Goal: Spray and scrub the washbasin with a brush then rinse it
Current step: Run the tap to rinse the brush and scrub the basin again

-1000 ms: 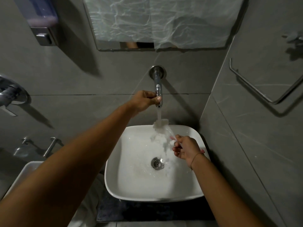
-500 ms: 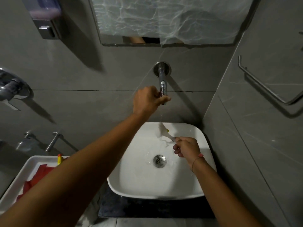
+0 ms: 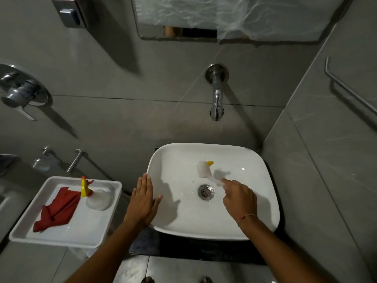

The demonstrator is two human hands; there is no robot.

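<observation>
Grey-tiled bathroom: my right hand grips the white scrub brush over the wet washbasin, under the dry tap, seemingly to drain it, while my left hand lies flat, fingers spread, steadying the rim.

Glossy white washbasin, polished metal tap, red cloth, probably plastic brush, matt grey wall tiles.

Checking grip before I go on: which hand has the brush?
The right hand holds the brush over the washbasin; the left hand is flat and empty at the rim.
</observation>
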